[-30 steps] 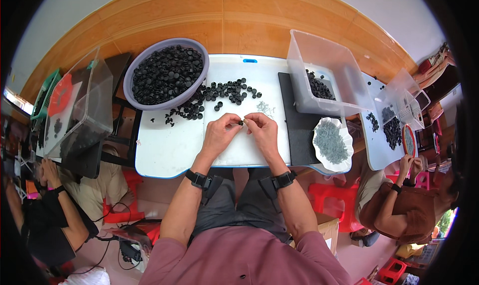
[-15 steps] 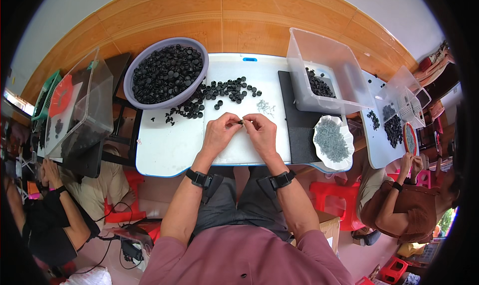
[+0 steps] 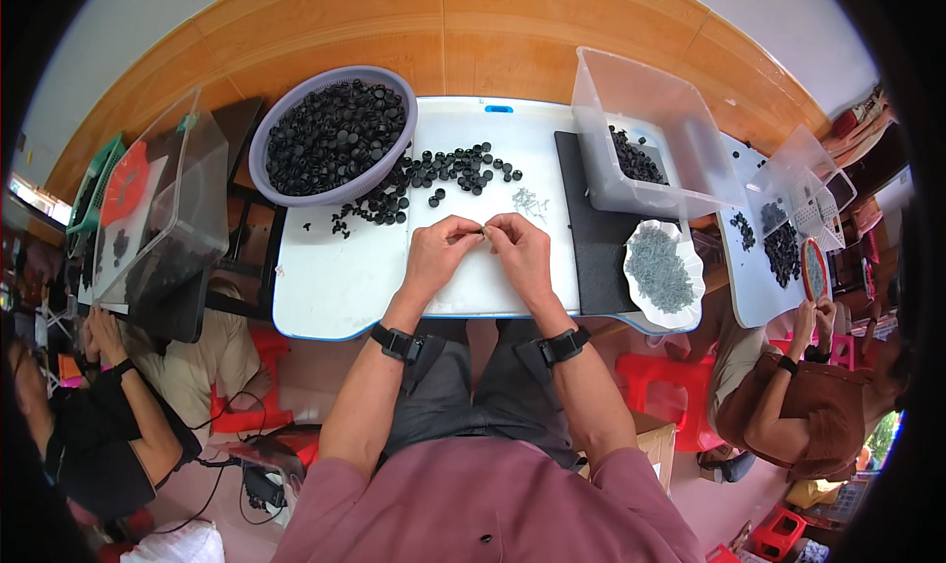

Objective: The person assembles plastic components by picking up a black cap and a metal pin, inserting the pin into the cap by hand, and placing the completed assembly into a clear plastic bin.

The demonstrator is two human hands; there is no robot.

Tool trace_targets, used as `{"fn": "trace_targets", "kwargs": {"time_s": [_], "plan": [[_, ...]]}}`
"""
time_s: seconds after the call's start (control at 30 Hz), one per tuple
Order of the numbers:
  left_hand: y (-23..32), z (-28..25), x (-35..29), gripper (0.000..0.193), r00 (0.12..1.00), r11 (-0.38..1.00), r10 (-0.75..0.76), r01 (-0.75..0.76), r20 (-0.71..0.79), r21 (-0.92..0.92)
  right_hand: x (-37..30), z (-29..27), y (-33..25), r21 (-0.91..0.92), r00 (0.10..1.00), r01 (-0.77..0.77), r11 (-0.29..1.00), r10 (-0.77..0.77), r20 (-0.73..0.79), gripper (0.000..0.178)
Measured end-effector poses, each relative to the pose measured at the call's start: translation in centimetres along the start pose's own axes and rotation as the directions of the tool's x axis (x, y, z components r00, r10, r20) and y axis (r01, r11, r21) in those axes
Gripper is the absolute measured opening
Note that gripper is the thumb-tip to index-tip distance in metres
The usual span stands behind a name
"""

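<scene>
Your left hand (image 3: 440, 256) and right hand (image 3: 519, 251) stay together, pinching one small dark part (image 3: 483, 231) between fingertips; nothing has shifted.

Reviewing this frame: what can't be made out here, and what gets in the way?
- Head view: the small part pinched between the left hand and right hand is too small and covered by fingertips.
- The grey pieces on the white plate are too fine to identify.
- The clear bin at left: glare hides its contents.
</scene>
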State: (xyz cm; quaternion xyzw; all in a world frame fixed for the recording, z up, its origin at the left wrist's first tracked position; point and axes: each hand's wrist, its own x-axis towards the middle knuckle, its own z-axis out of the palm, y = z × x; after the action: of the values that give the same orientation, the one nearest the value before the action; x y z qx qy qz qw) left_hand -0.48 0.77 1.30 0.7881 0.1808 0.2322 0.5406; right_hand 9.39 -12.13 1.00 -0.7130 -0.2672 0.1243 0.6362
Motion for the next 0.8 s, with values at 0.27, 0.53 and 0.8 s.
{"fn": "trace_targets", "kwargs": {"time_s": [0.27,0.53,0.8], "plan": [[0.1,0.0,-0.1,0.018,0.999,0.999,-0.028,0.027,-0.017,-0.046,0.2,-0.3,0.5,0.095,0.996,-0.04,0.995,0.032,0.077,0.011],[0.3,-0.1,-0.1,0.02,0.999,0.998,-0.046,0.046,-0.011,-0.041,0.3,-0.9,-0.3,0.176,0.986,-0.139,0.975,0.119,0.119,0.013],[-0.4,0.1,-0.1,0.018,0.999,0.993,-0.042,0.041,-0.008,-0.114,0.4,-0.7,0.2,0.193,0.983,-0.11,0.975,0.078,0.167,0.012]]}}
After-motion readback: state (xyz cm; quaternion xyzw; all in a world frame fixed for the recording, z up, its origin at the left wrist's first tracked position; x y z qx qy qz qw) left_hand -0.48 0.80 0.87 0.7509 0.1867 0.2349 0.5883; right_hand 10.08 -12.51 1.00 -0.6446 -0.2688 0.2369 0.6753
